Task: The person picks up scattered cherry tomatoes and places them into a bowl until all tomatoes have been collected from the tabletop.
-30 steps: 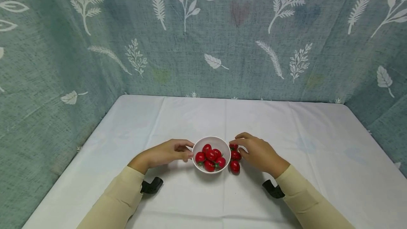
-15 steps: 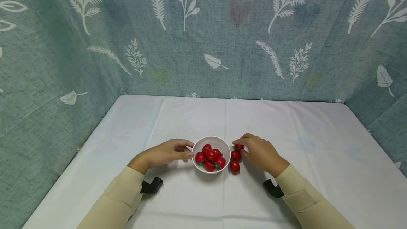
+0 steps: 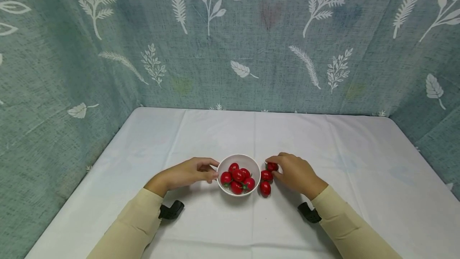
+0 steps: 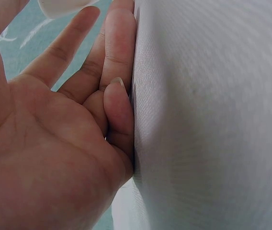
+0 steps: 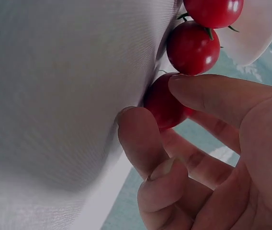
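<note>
A white bowl [image 3: 238, 159] holding several red cherry tomatoes [image 3: 238, 175] stands at the middle of the table. My left hand [image 3: 187, 174] rests beside it, thumb and forefinger touching its left outer wall; its lower fingers are bent against the cloth in the left wrist view. To the right of the bowl, three cherry tomatoes lie in a row. My right hand [image 3: 296, 173] pinches the farthest cherry tomato [image 5: 167, 101] between thumb and fingers, down at the cloth. The middle tomato [image 3: 266, 176] and the nearest tomato [image 3: 265, 189] lie free, close to the bowl.
A white cloth [image 3: 215, 227] with fold lines covers the table. Green-blue curtains [image 3: 230, 79] with white leaf prints hang behind it and at both sides. Black wrist mounts [image 3: 171, 210] sit at both sleeve cuffs.
My right hand has taken the farthest tomato between its fingers and shifted it slightly right, away from the bowl. The left hand and the bowl have stayed put.
</note>
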A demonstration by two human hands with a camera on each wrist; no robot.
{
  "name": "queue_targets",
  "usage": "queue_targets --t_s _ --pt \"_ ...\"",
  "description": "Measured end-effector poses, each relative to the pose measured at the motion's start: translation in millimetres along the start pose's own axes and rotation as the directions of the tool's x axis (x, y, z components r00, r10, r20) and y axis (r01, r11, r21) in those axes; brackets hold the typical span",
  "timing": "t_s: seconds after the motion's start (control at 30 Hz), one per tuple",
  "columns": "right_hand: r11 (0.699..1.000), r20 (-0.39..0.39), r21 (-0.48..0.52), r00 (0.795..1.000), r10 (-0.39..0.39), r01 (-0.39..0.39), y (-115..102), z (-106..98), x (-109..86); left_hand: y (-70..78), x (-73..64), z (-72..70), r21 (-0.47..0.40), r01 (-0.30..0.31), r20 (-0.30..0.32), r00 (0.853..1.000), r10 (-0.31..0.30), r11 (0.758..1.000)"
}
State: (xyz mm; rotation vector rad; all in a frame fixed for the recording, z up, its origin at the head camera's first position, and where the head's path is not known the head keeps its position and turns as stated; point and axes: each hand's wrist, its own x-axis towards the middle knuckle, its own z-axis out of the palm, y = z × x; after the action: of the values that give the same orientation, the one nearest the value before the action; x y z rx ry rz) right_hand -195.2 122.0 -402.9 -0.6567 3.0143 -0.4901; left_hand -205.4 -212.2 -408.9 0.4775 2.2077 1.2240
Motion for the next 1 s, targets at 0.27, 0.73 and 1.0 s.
queue_targets --t_s 0.27,0.73,1.0 --pt "1.000 0.003 -0.002 1.000 0.028 -0.028 0.7 -0.1 0.7 -0.9 0.1 0.1 0.001 -0.005 0.002 1.000 0.005 1.000" --pt "1.000 -0.044 0.013 0.999 0.025 -0.024 -1.7 -4.7 -0.6 -0.2 -0.4 0.0 0.012 -0.004 -0.001 1.000 0.004 1.000" --pt "1.000 -0.105 0.029 0.994 -0.005 0.008 -6.3 -9.2 -2.7 -0.1 -0.1 0.1 0.008 -0.003 -0.001 1.000 0.003 1.000"
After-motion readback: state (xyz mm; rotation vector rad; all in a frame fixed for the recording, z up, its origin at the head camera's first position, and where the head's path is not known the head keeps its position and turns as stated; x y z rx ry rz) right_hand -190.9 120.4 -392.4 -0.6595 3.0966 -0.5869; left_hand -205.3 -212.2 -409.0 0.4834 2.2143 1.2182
